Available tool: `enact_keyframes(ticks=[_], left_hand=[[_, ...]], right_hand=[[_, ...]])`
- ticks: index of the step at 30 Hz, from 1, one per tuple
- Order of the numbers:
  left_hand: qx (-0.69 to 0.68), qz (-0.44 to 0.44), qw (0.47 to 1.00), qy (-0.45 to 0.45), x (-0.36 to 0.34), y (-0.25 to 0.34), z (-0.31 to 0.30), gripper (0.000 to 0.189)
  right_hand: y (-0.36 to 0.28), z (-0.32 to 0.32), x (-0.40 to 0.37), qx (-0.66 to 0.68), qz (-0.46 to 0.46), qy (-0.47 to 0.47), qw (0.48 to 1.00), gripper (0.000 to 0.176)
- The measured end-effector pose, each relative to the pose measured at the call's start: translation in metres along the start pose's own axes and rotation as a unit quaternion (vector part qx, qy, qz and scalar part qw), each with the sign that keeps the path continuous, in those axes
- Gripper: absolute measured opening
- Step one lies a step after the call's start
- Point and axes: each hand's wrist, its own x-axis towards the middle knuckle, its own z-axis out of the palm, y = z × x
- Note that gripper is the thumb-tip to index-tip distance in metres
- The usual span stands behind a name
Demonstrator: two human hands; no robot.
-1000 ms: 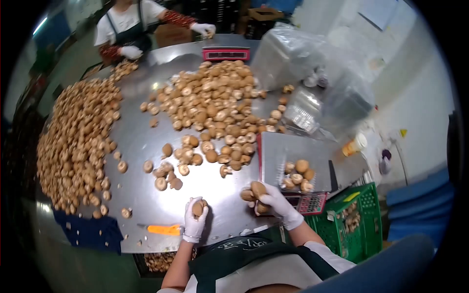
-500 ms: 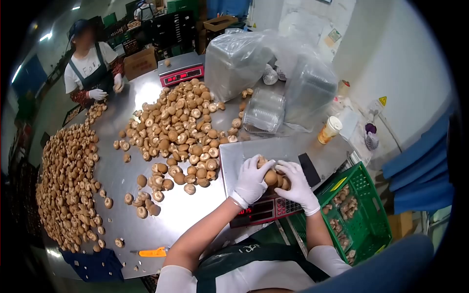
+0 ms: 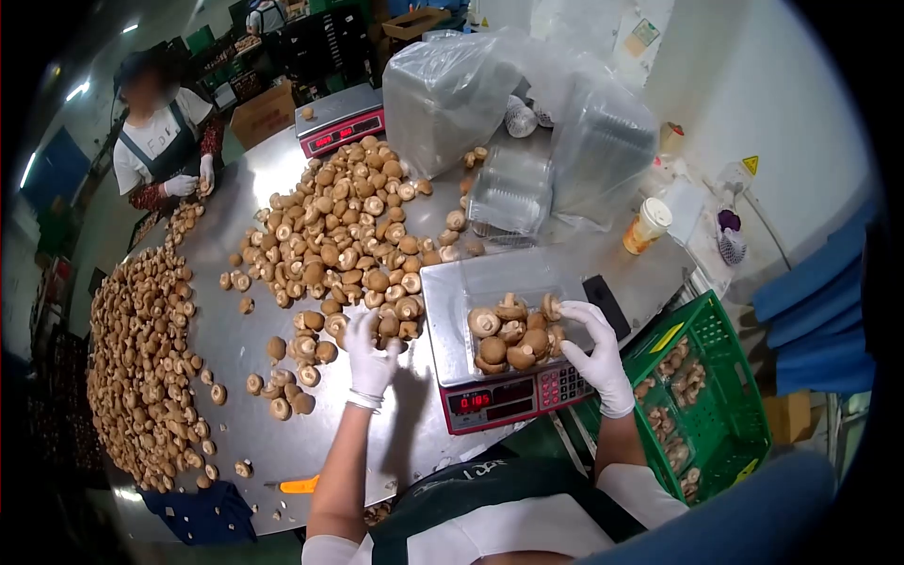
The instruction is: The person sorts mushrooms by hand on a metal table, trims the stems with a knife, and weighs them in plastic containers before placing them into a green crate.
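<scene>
Gloved in white, my left hand (image 3: 371, 360) is over the front edge of the mushroom pile (image 3: 348, 226), thumb and fingers apart, with no mushroom visible in it. My right hand (image 3: 600, 363), also gloved, is curved at the right side of a clear plastic tray (image 3: 476, 350); its fingers are apart and its fingertips are close to or touching the outer mushrooms. Several brown mushrooms (image 3: 516, 337) fill the tray, some stem up. The tray is on the metal pan of a red scale (image 3: 490, 403), whose display is lit with red digits.
A green crate (image 3: 725, 414) with packed trays stands right of the scale. Behind are bagged plastic trays (image 3: 603, 151), a paper cup (image 3: 648, 226) and a second scale (image 3: 344, 132). A larger mushroom heap (image 3: 141, 367), an orange-handled tool (image 3: 299, 485) and a co-worker (image 3: 165, 141) are leftward.
My left hand has left the tray and moved left to the pile. My right hand has shifted slightly right, uncovering the mushrooms in the tray. The scale's digits have changed.
</scene>
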Motion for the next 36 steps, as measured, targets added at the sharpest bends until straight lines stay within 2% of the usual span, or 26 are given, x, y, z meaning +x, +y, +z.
enact_keyframes(ticks=[3, 6, 8, 10, 12, 14, 16, 18, 20, 22, 23, 24, 26, 28, 29, 31, 32, 33, 34, 35, 36], left_hand=[[0.090, -0.068, 0.993, -0.029, -0.017, -0.051, -0.009, 0.052], [0.183, -0.120, 0.971, -0.096, -0.036, -0.073, 0.000, 0.053], [0.133, -0.164, 0.972, -0.108, -0.047, -0.081, 0.007, 0.060], [0.166, -0.174, 0.967, -0.088, -0.048, -0.080, 0.014, 0.063], [0.157, -0.170, 0.968, -0.096, -0.050, -0.080, 0.014, 0.064], [0.146, -0.165, 0.970, -0.101, -0.051, -0.082, 0.011, 0.065], [0.129, -0.144, 0.976, -0.101, -0.053, -0.086, 0.007, 0.066], [0.117, -0.156, 0.974, -0.114, -0.056, -0.088, 0.006, 0.068], [0.077, -0.160, 0.982, -0.068, -0.060, -0.087, 0.005, 0.069], [0.070, -0.153, 0.985, -0.051, -0.063, -0.087, 0.007, 0.069], [0.057, -0.134, 0.989, -0.020, -0.064, -0.086, 0.008, 0.069], [0.045, -0.115, 0.992, 0.011, -0.062, -0.081, 0.007, 0.069], [0.027, -0.106, 0.994, 0.016, -0.059, -0.069, 0.004, 0.068], [0.024, -0.086, 0.996, 0.020, -0.053, -0.052, -0.002, 0.067], [0.018, -0.083, 0.996, 0.020, -0.051, -0.045, -0.003, 0.064], [-0.013, -0.064, 0.998, 0.021, -0.043, -0.020, -0.012, 0.063], [-0.044, -0.046, 0.998, 0.024, -0.039, -0.005, -0.017, 0.062], [-0.081, -0.012, 0.996, 0.021, -0.033, 0.012, -0.025, 0.060], [-0.157, -0.040, 0.987, -0.016, -0.028, 0.039, -0.037, 0.061], [-0.183, -0.008, 0.983, -0.022, -0.027, 0.053, -0.040, 0.062], [-0.252, -0.005, 0.966, -0.048, -0.026, 0.070, -0.041, 0.067]], right_hand=[[-0.004, 0.006, 0.001, -0.005, 0.005, -0.014, 1.000, 0.035], [-0.011, 0.016, 0.011, -0.007, -0.006, -0.016, 1.000, 0.032], [-0.023, 0.024, 0.021, -0.069, -0.030, -0.032, 0.997, 0.031], [-0.025, 0.037, 0.032, -0.069, -0.026, -0.037, 0.997, 0.030], [-0.018, 0.052, 0.038, -0.170, -0.074, -0.043, 0.982, 0.030], [-0.011, 0.062, 0.042, -0.202, -0.065, -0.045, 0.976, 0.031], [-0.004, 0.063, 0.048, -0.238, -0.017, -0.056, 0.970, 0.030], [-0.004, 0.057, 0.049, -0.216, -0.027, -0.026, 0.976, 0.025], [-0.010, 0.049, 0.048, 0.008, 0.126, 0.032, 0.991, 0.019], [-0.003, 0.039, 0.044, 0.010, 0.110, 0.041, 0.993, 0.016], [0.006, 0.033, 0.042, -0.078, 0.073, -0.001, 0.994, 0.015], [0.008, 0.030, 0.040, -0.166, 0.036, -0.043, 0.985, 0.015], [0.007, 0.031, 0.036, -0.161, 0.044, -0.027, 0.986, 0.014], [0.001, 0.029, 0.035, -0.242, 0.010, -0.029, 0.970, 0.014], [0.000, 0.029, 0.034, -0.241, 0.011, -0.029, 0.970, 0.014], [-0.001, 0.029, 0.034, -0.188, 0.044, 0.035, 0.981, 0.014], [-0.004, 0.029, 0.034, -0.186, 0.044, 0.035, 0.981, 0.014], [-0.010, 0.029, 0.035, -0.117, 0.052, 0.057, 0.990, 0.013], [-0.019, 0.030, 0.034, -0.046, 0.061, 0.078, 0.994, 0.013], [-0.034, 0.033, 0.035, -0.023, 0.058, 0.063, 0.996, 0.013], [-0.045, 0.037, 0.036, -0.027, 0.014, 0.026, 0.999, 0.012]])
